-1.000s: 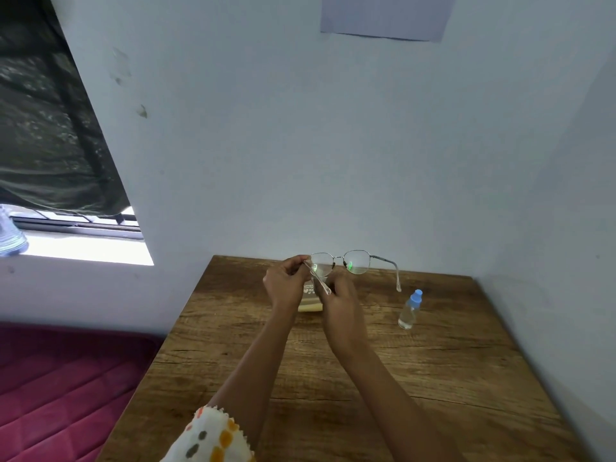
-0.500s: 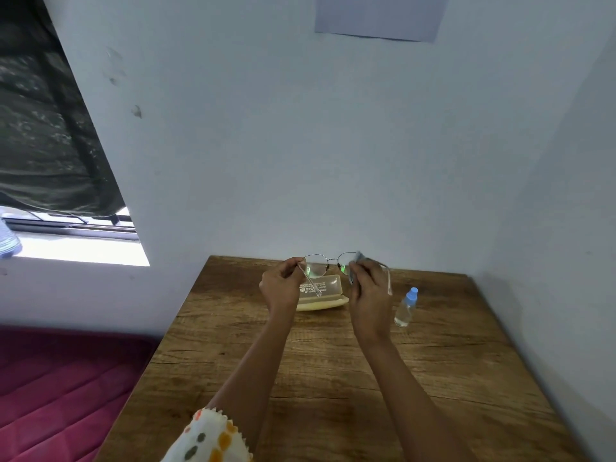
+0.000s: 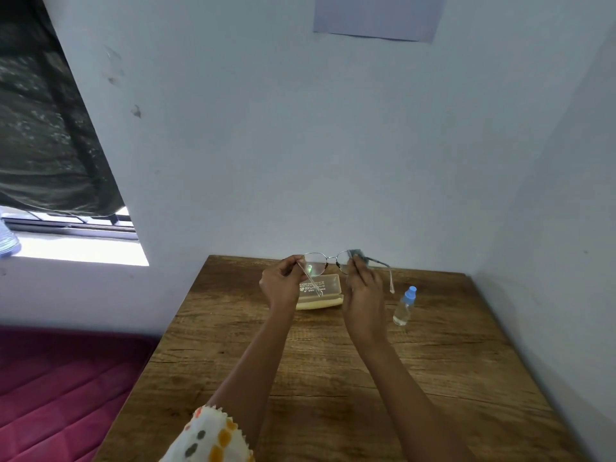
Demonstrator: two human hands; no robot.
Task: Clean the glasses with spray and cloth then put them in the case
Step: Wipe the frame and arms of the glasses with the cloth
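**Meanwhile, glasses held up between both hands**

Thin metal-rimmed glasses (image 3: 328,263) with clear lenses hang above the worktop (image 3: 326,361), temples unfolded toward the person. The left hand (image 3: 281,285) pinches the frame's left corner, fingers curled shut around it. The right hand (image 3: 361,283) presses a small grey cloth (image 3: 356,253) over the right lens, fingers closed on cloth and rim. Below and between the hands lies the open yellowish case (image 3: 328,290); just right of the right hand stands the blue-capped spray bottle (image 3: 404,306).
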